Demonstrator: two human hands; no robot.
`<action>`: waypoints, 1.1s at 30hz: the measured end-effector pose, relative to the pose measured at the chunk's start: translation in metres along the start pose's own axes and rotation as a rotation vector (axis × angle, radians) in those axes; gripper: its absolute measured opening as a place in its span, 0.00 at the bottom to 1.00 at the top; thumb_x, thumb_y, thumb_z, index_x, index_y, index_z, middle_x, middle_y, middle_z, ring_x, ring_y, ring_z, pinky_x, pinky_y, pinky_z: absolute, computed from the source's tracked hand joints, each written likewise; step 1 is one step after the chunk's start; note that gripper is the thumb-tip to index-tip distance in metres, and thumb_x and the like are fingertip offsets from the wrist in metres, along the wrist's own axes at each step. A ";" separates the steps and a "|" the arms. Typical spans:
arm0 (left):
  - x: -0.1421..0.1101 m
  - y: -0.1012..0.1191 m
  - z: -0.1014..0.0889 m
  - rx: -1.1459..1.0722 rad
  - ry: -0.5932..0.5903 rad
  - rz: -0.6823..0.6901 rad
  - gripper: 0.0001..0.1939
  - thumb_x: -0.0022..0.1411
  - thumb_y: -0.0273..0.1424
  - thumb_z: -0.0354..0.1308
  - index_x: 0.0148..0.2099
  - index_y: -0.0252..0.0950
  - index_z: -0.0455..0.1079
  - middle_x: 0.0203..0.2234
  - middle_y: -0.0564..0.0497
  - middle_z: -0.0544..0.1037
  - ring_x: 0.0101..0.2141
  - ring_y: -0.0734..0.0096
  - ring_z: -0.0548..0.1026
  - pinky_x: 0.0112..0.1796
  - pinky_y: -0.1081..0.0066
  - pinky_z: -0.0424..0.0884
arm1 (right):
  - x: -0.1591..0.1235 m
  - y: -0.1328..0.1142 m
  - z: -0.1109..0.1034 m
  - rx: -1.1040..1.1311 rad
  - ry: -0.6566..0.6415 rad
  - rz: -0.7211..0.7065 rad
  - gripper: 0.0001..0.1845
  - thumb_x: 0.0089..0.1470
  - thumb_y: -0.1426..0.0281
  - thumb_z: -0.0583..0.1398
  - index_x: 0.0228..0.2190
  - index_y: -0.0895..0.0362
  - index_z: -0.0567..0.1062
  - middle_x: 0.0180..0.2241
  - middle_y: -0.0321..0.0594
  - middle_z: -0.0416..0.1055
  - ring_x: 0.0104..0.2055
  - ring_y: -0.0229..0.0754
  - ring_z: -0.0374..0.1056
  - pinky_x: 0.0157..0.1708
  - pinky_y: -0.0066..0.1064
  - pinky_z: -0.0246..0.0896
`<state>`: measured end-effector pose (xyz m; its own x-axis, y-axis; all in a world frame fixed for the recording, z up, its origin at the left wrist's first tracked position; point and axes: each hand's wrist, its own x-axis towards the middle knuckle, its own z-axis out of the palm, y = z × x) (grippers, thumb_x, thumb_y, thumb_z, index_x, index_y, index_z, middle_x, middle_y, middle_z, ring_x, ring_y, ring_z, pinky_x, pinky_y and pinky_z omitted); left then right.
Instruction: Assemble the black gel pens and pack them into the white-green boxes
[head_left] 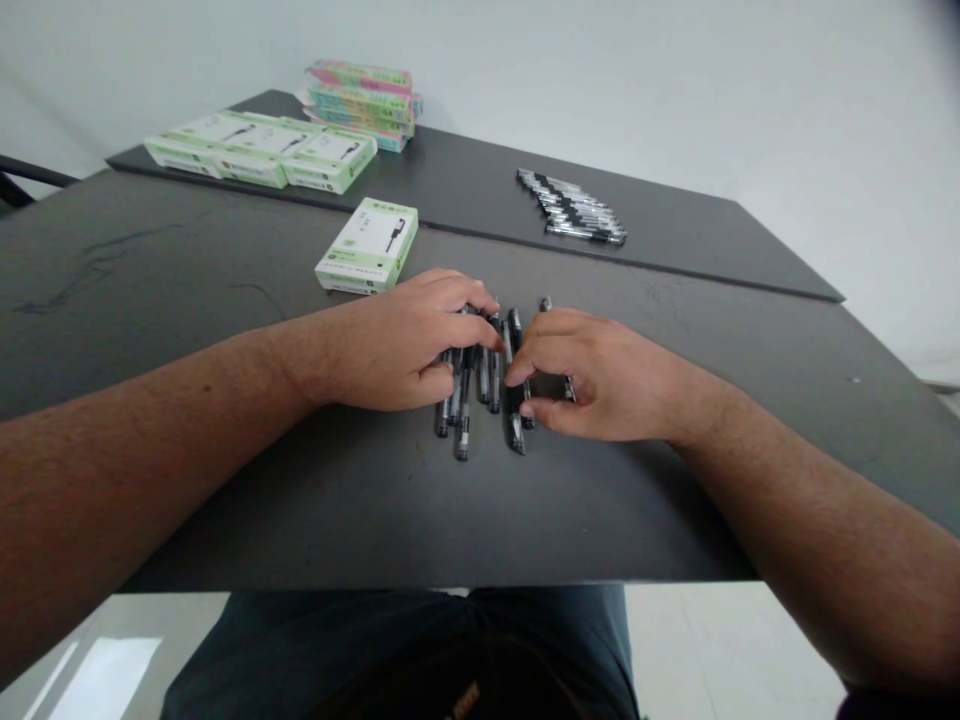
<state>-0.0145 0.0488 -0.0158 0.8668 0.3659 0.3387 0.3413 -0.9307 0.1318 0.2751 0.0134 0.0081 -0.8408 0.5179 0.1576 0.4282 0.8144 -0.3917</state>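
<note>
Loose black-and-clear gel pens (464, 400) lie roughly side by side on the dark table, their ends uneven. My left hand (424, 340) rests over the left part of the group, fingers apart and slightly bent, the fingertips touching pens. From the other side my right hand (585, 375) curls round the right part. Its thumb and index finger close on a pen (516, 425) that still lies on the table. More pens are partly covered by the right palm. Just beyond my left hand lies a green-and-white pen box (369, 247) with a pen printed on it.
On a raised dark board (465, 180) at the back lie a slanted row of pens (574, 208), several green-and-white boxes (259, 148) side by side, and a stack of colourful boxes (364, 105). A wall stands behind. The table's front edge (442, 585) is near my lap.
</note>
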 end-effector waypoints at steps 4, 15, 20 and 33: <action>0.000 0.000 0.000 -0.018 -0.001 -0.005 0.25 0.64 0.26 0.61 0.61 0.41 0.82 0.62 0.37 0.81 0.65 0.41 0.77 0.69 0.41 0.72 | 0.001 -0.007 -0.001 0.041 -0.124 -0.076 0.05 0.64 0.68 0.71 0.43 0.52 0.85 0.44 0.40 0.84 0.50 0.49 0.77 0.58 0.43 0.65; 0.000 -0.001 -0.001 -0.018 0.007 -0.001 0.24 0.65 0.25 0.60 0.61 0.41 0.82 0.62 0.36 0.82 0.65 0.43 0.77 0.68 0.42 0.73 | 0.001 -0.041 0.001 0.014 -0.364 -0.128 0.05 0.68 0.73 0.70 0.43 0.53 0.87 0.40 0.40 0.85 0.48 0.48 0.77 0.52 0.40 0.67; 0.000 -0.001 -0.001 -0.001 -0.008 0.008 0.25 0.65 0.24 0.59 0.62 0.40 0.82 0.63 0.35 0.81 0.66 0.44 0.77 0.67 0.43 0.73 | 0.000 -0.055 -0.004 0.065 -0.481 -0.073 0.03 0.68 0.72 0.71 0.42 0.54 0.87 0.39 0.40 0.85 0.45 0.45 0.78 0.47 0.37 0.67; 0.000 -0.002 0.000 -0.012 -0.035 -0.017 0.27 0.63 0.23 0.59 0.62 0.39 0.82 0.65 0.35 0.80 0.67 0.43 0.75 0.69 0.43 0.71 | -0.022 -0.062 -0.006 0.047 -0.511 0.083 0.09 0.63 0.78 0.67 0.36 0.52 0.83 0.38 0.39 0.79 0.40 0.45 0.75 0.39 0.35 0.63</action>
<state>-0.0154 0.0508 -0.0157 0.8732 0.3810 0.3038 0.3516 -0.9243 0.1487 0.2688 -0.0471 0.0343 -0.8639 0.3770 -0.3342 0.4952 0.7570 -0.4262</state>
